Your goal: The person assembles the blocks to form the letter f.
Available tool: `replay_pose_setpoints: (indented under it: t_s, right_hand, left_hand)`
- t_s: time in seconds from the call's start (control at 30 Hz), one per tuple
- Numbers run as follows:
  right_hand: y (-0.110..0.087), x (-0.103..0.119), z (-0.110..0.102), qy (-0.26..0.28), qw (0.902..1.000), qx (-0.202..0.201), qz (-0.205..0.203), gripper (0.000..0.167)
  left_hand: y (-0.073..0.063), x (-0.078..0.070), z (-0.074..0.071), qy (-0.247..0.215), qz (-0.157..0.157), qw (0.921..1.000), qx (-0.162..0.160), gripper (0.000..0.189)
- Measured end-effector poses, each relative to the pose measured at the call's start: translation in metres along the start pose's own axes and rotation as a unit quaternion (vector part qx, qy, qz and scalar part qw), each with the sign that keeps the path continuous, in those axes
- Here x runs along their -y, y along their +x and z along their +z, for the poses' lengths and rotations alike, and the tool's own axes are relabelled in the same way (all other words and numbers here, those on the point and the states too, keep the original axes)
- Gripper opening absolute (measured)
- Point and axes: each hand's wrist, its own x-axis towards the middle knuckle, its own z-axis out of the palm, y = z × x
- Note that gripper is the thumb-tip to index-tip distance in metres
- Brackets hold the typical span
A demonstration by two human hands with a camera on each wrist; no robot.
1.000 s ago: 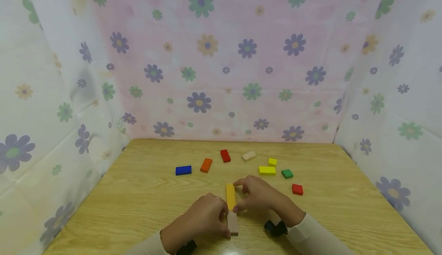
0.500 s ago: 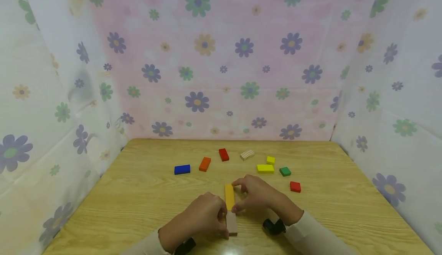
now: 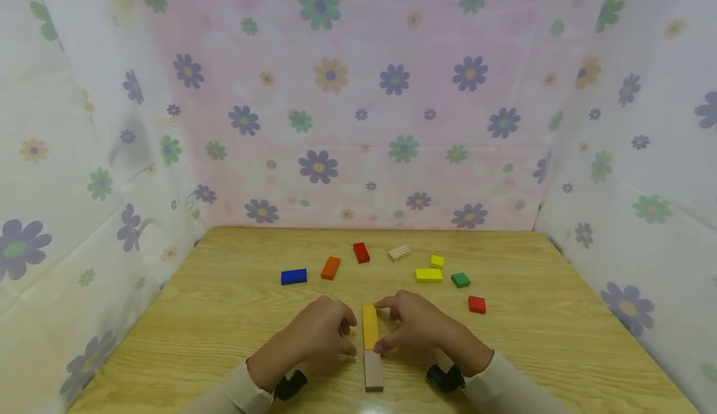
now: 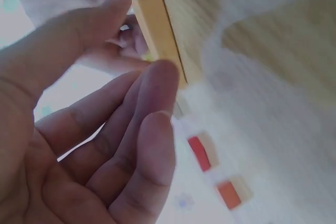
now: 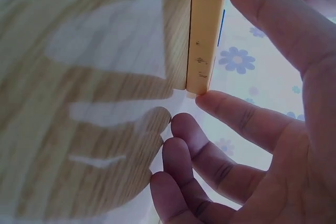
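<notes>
An orange-yellow wooden block lies lengthwise on the table, end to end with a plain wood block nearer the front edge. My right hand holds the orange-yellow block, index fingertip at its far end and thumb near the seam. In the right wrist view the index finger touches that block's far corner, with the other fingers bent beside it. My left hand is just left of the two blocks, holding nothing. Its thumb and bent fingers are apart, as the left wrist view shows.
Behind the hands, small blocks form a loose arc: blue, orange, red, striped wood, two yellow, green and another red. Flowered cloth encloses the table's back and sides.
My left hand has let go of the plain wood block and moved left, off it. The right hand stays at the orange-yellow block. The view has shifted slightly.
</notes>
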Motion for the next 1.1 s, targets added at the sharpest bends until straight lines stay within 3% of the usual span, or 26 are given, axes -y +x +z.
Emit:
replay_pose_setpoints:
  t_s: [0.3, 0.47, 0.6, 1.1]
  right_hand:
    - [0.000, 0.000, -0.002, -0.004, 1.0000, 0.003, 0.006, 0.079]
    - [0.000, 0.000, -0.002, 0.001, 1.0000, 0.006, 0.007, 0.079]
    - [0.000, 0.001, -0.003, 0.004, 1.0000, 0.008, 0.004, 0.079]
    - [0.002, 0.000, -0.002, -0.004, 1.0000, 0.007, 0.002, 0.079]
  left_hand:
    - [0.025, 0.032, -0.021, 0.033, -0.019, 0.9968, -0.070, 0.033]
    - [0.039, 0.052, -0.032, 0.023, -0.010, 0.9948, -0.099, 0.035]
    - [0.051, 0.064, -0.039, 0.018, -0.024, 0.9931, -0.113, 0.038]
    - [0.084, 0.097, -0.056, -0.035, -0.079, 0.9949, -0.052, 0.062]
